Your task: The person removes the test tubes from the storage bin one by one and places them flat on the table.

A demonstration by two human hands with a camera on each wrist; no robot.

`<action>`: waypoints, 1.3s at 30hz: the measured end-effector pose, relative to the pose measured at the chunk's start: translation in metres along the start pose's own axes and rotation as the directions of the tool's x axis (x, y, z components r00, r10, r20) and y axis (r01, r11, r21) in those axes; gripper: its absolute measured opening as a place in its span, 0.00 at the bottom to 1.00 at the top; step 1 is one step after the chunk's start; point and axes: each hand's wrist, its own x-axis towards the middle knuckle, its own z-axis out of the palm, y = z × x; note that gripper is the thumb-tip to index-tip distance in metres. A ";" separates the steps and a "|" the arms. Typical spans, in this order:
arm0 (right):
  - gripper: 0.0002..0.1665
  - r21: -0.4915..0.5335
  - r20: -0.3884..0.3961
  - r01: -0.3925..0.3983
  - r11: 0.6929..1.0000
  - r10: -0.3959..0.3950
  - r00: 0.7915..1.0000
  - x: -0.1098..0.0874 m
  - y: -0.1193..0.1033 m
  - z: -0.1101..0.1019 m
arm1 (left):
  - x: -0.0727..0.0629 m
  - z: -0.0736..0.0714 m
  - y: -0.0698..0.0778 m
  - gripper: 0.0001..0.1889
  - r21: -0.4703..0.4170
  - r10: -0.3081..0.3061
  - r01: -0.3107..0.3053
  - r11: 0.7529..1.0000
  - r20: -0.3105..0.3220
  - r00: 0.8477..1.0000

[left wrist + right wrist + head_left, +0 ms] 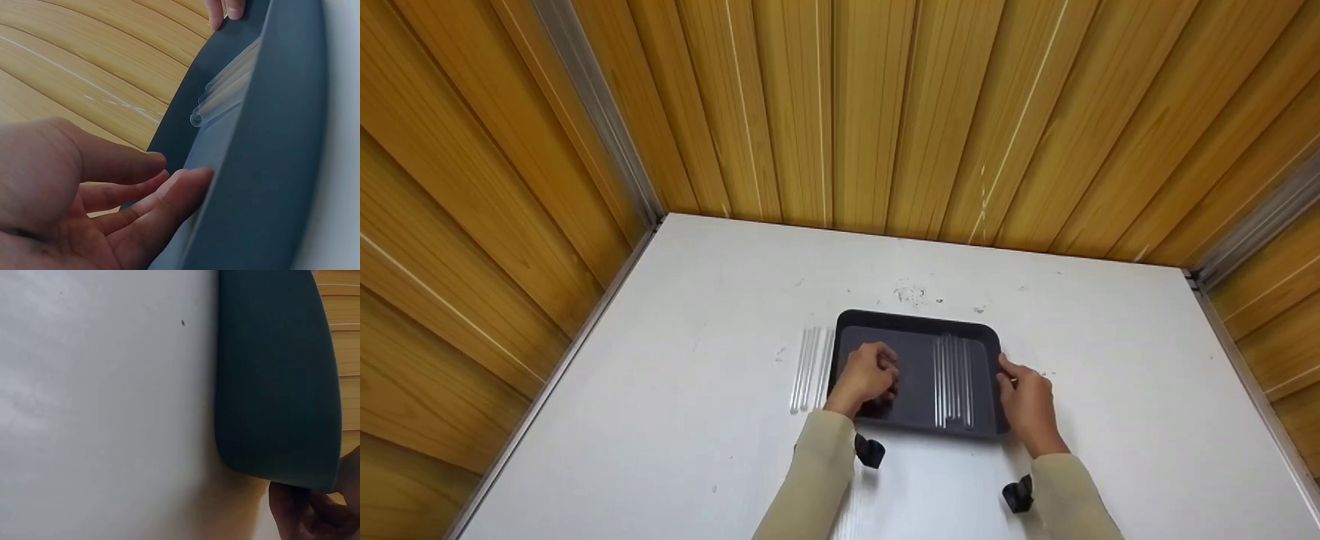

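A dark rectangular tray point(911, 322) lies on the white table. Inside its right half is a row of several clear thin tubes point(952, 382); more clear tubes point(810, 367) lie on the table along its left side. My left hand point(870, 375) is over the tray's left part. Its fingers are loosely bent, and in the left wrist view a gap shows between thumb point(129, 163) and fingers, with nothing held. My right hand point(1030, 401) grips the tray's right wall, thumb at the rim. In the right wrist view this hand point(315, 512) is partly hidden behind the tray's corner.
Wood-patterned panels point(870, 112) wall in the white table point(697, 360) at the back and both sides, with metal edging point(607, 315) along the left. Dark marks point(911, 292) spot the surface behind the tray. Black wrist cameras point(870, 451) hang beneath both wrists.
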 end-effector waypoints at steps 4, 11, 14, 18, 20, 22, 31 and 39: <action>0.23 -0.009 -0.006 0.008 1.000 -0.008 1.000 -0.001 -0.001 0.000 | 0.003 0.006 0.000 0.12 0.001 -0.010 0.010 1.000 0.007 1.000; 0.22 -0.002 -0.019 0.011 1.000 -0.011 1.000 -0.001 -0.001 0.000 | 0.003 0.015 0.003 0.11 0.010 -0.001 0.001 1.000 -0.005 1.000; 0.22 0.001 -0.016 0.007 1.000 -0.007 1.000 -0.001 -0.002 0.000 | 0.003 0.018 0.005 0.11 0.005 -0.011 0.011 1.000 0.000 1.000; 0.22 0.011 -0.005 0.002 1.000 -0.002 1.000 -0.001 -0.003 -0.001 | 0.004 0.022 0.005 0.11 0.002 -0.016 0.016 1.000 -0.004 1.000; 0.23 0.009 0.000 -0.002 1.000 0.002 1.000 -0.001 -0.003 -0.001 | 0.004 0.024 0.005 0.11 0.003 -0.016 0.016 1.000 -0.012 1.000; 0.23 0.006 0.003 -0.004 1.000 0.004 1.000 -0.001 -0.003 0.000 | 0.005 0.026 0.005 0.11 0.002 -0.012 0.012 1.000 -0.019 1.000; 0.23 0.001 0.005 -0.016 1.000 0.016 1.000 -0.001 -0.003 -0.001 | 0.007 0.036 0.006 0.10 0.015 -0.006 0.006 1.000 -0.044 0.999; 0.23 0.002 0.006 -0.008 1.000 0.008 1.000 -0.002 -0.004 0.000 | 0.010 0.040 0.006 0.11 0.095 0.042 -0.037 0.995 -0.057 0.997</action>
